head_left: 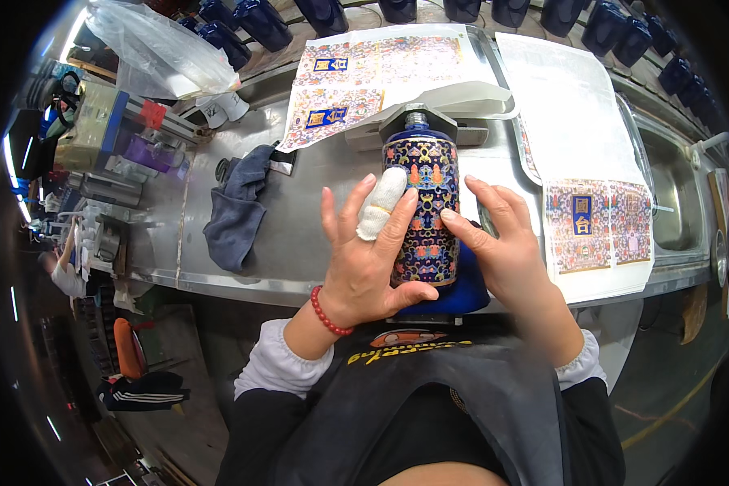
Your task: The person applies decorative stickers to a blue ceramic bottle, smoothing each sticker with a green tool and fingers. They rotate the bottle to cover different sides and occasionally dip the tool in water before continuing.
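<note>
A dark blue bottle (431,194) with a colourful floral pattern lies in front of me, its neck pointing away and resting in a dark angular holder (462,134). Spread along the bottle's left side is my left hand (352,271), index fingertip and thumb against it. One of its fingers wears a white knitted finger cover (382,206). My right hand (506,247) is open at the bottle's right side, thumb on the pattern and fingers stretched out. Neither hand wraps round the bottle. Beneath its near end shows a blue surface (470,287).
Patterned decal sheets (417,61) lie behind the bottle; another stack (599,227) is at the right, partly under white paper (571,105). A dark grey cloth (236,211) lies left on the metal bench (308,174). Several blue bottles (263,24) line the back. A sink (676,211) is far right.
</note>
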{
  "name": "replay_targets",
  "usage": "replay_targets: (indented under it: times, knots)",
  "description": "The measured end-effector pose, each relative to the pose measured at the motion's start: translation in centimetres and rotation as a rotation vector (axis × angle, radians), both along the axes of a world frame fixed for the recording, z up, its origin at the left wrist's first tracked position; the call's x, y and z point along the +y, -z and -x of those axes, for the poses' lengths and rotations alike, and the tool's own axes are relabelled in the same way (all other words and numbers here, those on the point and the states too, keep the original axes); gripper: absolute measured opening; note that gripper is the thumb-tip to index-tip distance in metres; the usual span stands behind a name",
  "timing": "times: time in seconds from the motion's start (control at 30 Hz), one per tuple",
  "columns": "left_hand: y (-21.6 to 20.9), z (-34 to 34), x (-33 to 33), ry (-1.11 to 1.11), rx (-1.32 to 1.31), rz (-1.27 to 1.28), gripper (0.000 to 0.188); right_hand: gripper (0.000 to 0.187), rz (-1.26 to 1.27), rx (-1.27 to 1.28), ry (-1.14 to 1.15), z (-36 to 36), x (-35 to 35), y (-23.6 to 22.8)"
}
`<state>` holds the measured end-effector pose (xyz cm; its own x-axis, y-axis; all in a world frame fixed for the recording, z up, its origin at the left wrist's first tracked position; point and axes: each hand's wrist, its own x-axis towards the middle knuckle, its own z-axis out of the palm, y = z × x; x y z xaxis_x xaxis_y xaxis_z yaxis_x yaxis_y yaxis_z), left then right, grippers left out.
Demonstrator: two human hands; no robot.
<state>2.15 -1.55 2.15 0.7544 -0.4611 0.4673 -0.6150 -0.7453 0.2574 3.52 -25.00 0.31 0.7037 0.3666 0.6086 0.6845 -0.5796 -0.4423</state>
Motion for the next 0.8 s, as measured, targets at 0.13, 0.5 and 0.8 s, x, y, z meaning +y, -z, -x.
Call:
replay_targets:
  times: [0.13,0.5,0.8]
  knots:
    - [0.2,0.2,-0.1,0.005,0.007,-0.025,0.103,0.052,0.060,-0.015,-0.047,-0.2,-0.5,0.1]
    - [1.5,1.5,0.4,0.017,-0.070,-0.087,0.114,0.045,-0.122,-0.131,-0.091,-1.1,0.1,-1.1]
    - [1.8,2.1,-0.7,-0.060,-0.059,0.057,0.109,0.032,-0.386,0.119,-0.041,-0.8,0.0,-0.9]
